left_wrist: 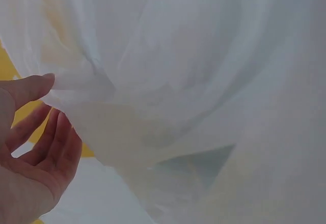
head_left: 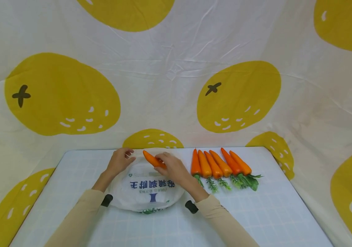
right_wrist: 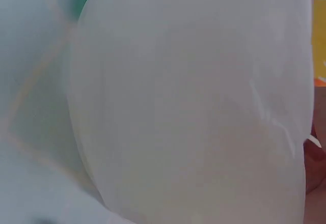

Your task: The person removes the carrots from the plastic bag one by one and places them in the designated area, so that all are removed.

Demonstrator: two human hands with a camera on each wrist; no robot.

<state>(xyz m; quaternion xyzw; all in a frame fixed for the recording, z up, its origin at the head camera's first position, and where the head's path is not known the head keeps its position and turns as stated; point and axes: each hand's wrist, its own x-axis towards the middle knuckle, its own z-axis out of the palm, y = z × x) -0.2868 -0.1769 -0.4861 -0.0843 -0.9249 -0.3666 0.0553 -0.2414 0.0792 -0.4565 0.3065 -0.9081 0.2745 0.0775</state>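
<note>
A white plastic bag [head_left: 142, 199] with printed dark characters stands on the table, puffed out and its mouth toward the far side. My left hand [head_left: 120, 161] is at the bag's left rim; in the left wrist view, its thumb and fingers pinch the thin plastic edge [left_wrist: 76, 112]. Over the mouth, my right hand [head_left: 174, 168] grips an orange carrot [head_left: 149, 158], its pointed end toward the upper left. The bag's side [right_wrist: 193, 107] fills most of the right wrist view and hides nearly all of that hand. What lies inside the bag is hidden.
Several carrots [head_left: 215, 168] with green tops [head_left: 212, 186] lie in a row right of the bag, tips pointing away. The pale checked table [head_left: 151, 230] ends at a cloth backdrop [head_left: 163, 103] printed with large yellow fruit.
</note>
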